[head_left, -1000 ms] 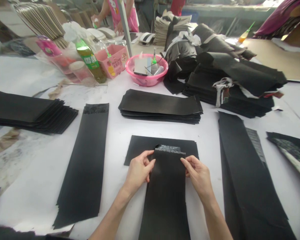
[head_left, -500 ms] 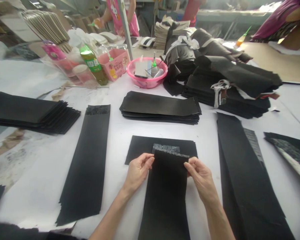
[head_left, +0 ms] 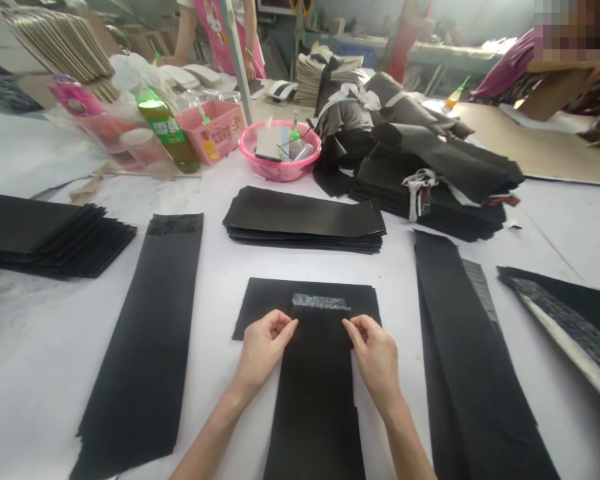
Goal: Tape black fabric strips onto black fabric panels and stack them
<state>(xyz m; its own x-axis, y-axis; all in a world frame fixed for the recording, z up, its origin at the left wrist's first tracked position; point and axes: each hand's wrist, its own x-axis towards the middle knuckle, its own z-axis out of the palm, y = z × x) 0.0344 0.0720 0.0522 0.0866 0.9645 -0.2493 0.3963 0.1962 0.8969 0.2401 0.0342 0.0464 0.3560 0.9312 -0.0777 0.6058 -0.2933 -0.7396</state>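
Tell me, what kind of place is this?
Probably a small workshop where things get made by hand. Flat stacks of black rectangular sheets lie on the white table, a round pink plastic basin holds small bottles, and the left hand and right hand pinch a long black strip.

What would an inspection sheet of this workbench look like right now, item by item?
Surface: white table, with black cut pieces spread over it.
Job's things: black strip lying lengthways over a black sheet; a glossy band sits at the strip's far end.
Clutter: stack of black sheets, pink bowl of small items, green-labelled bottle, pink box, heaped black pieces.
Grippers: left hand and right hand each pinch a side edge of the black strip near its far end.
Cables: nothing seen.
Surroundings: a person in a pink apron stands at the far end; another person in purple is at the far right.
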